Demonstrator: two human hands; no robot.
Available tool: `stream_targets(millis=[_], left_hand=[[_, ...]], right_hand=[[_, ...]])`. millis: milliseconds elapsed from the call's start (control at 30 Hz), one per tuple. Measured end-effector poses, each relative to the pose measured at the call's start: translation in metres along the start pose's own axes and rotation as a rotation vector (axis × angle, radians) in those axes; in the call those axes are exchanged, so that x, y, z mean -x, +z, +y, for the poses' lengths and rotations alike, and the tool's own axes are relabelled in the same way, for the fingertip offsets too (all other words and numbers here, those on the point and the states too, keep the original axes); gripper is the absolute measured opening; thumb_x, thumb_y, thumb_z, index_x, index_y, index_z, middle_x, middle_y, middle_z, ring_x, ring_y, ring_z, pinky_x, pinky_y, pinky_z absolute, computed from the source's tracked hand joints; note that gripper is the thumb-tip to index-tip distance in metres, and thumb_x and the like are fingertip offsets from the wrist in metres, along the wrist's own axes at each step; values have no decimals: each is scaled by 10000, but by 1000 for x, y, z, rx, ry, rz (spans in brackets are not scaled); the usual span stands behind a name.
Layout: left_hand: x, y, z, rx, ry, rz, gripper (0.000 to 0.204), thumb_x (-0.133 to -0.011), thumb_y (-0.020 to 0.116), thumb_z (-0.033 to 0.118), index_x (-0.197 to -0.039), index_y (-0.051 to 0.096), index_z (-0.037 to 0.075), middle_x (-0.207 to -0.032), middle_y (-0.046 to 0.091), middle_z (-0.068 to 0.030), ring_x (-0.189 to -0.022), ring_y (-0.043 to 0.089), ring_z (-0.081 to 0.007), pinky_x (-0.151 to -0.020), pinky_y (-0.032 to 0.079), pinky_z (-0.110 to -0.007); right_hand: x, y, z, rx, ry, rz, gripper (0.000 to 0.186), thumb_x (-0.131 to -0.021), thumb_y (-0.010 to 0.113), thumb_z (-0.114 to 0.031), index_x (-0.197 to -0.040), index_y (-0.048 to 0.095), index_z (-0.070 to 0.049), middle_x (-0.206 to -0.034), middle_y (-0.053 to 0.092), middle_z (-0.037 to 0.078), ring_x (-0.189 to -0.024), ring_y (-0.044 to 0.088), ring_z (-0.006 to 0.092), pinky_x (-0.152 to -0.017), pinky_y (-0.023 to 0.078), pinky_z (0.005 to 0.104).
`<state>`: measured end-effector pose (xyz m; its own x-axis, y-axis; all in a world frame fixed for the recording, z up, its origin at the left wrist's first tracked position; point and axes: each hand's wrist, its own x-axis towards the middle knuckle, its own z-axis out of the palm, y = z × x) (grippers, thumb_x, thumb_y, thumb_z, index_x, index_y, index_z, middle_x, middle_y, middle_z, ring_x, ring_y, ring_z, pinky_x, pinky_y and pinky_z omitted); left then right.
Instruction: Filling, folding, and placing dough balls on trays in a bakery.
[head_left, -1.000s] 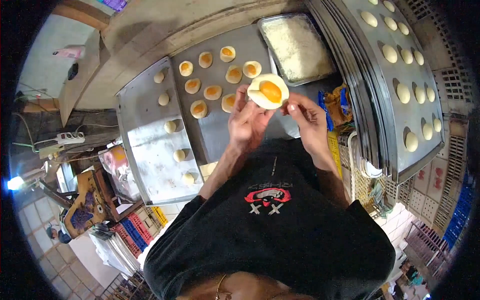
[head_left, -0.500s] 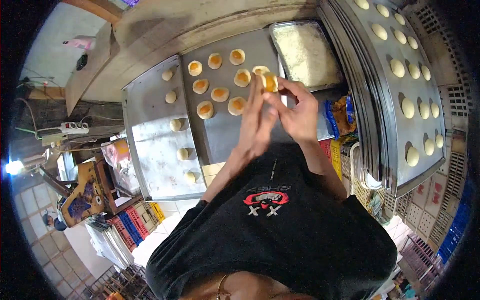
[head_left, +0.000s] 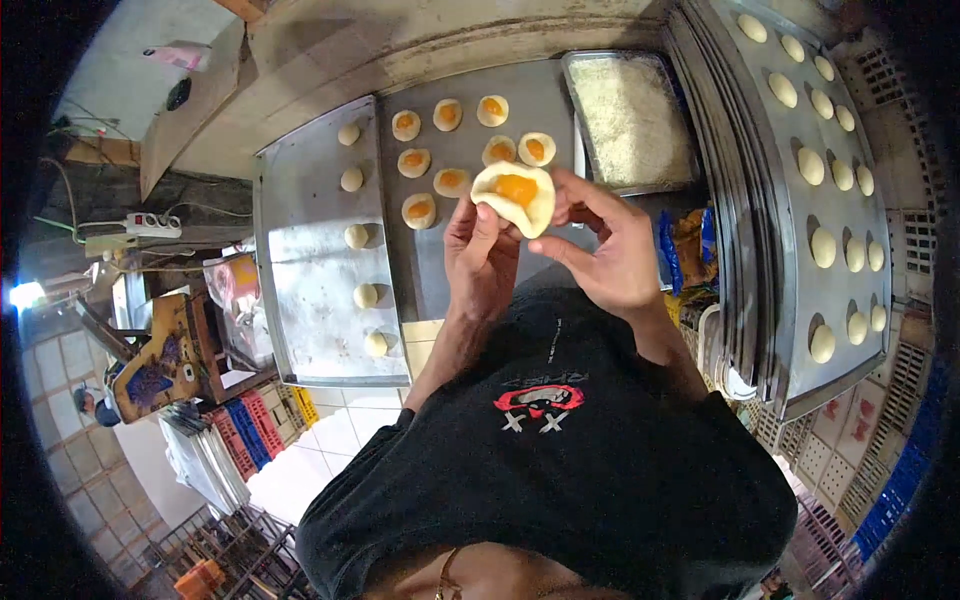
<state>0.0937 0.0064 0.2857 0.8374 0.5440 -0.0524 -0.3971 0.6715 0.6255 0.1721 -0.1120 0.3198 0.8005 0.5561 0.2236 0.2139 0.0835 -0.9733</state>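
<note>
My left hand [head_left: 478, 250] grips a flat dough round [head_left: 541, 205] by its near left edge, thumb on top. A glossy orange filling [head_left: 515, 189] lies in the middle of the round, whose near edge is folded up a little. Around the right edge curve the fingers of my right hand [head_left: 615, 255], its thumb at the near tip. Beyond my hands, several dough rounds topped with orange filling [head_left: 447, 115] lie on the grey metal worktop [head_left: 425, 270]. The held piece and my hands cover part of them.
To the left, a metal tray [head_left: 310, 270] carries a column of plain dough balls [head_left: 356, 236]. A tray of pale crumbs [head_left: 630, 120] stands at the far right. Stacked trays [head_left: 745, 230] on the right bear rows of dough balls [head_left: 782, 90]. Blue and orange packets [head_left: 690, 245] sit beside my right hand.
The filled dough round has come nearer to me and now faces up between both hands. My hands have moved apart and my right fingers have spread. The whole view has shifted slightly.
</note>
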Motion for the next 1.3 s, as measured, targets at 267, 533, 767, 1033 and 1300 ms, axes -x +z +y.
stream_targets(millis=[267, 533, 767, 1033, 1300], left_hand=[[-12, -9, 21, -272, 72, 34, 318, -941, 566, 253, -1131, 604, 1, -1099, 634, -116, -979, 629, -183, -803, 525, -323], [12, 41, 42, -1203, 311, -555, 742, -598, 859, 288, -1239, 579, 41, -1203, 601, -189, -1107, 599, -283, -896, 476, -333], [12, 33, 20, -708, 201, -151, 359, -786, 741, 142, -1115, 670, 19, -1141, 569, -82, -1022, 558, -177, -870, 433, -268], [24, 23, 45, -1318, 509, -223, 402, -624, 799, -4, -1014, 713, 47, -1132, 645, -126, -876, 663, -194, -712, 537, -312], [56, 11, 51, -1282, 477, 101, 385, -576, 823, 17, -947, 729, 54, -1009, 702, -103, -928, 664, -211, -839, 513, -326]], right_hand=[[-7, -40, -23, 266, -176, 4, 169, -776, 729, -43, -940, 706, -9, -831, 677, 93, -676, 612, 120, -623, 492, 256], [-17, -63, -38, -49, 289, -291, 387, -718, 782, -50, -1078, 658, 18, -902, 648, 62, -793, 615, 110, -692, 511, 228], [-15, -50, -45, 313, -164, -262, 177, -688, 762, -30, -852, 734, -92, -805, 637, 75, -685, 636, 195, -613, 499, 278], [-28, -37, -23, 185, -161, -458, 226, -667, 755, 62, -879, 684, 24, -857, 668, 112, -751, 666, 177, -647, 520, 286], [-36, -15, -25, 221, -201, -755, 247, -655, 737, 37, -895, 689, 4, -907, 653, 123, -784, 677, 228, -680, 528, 298]])
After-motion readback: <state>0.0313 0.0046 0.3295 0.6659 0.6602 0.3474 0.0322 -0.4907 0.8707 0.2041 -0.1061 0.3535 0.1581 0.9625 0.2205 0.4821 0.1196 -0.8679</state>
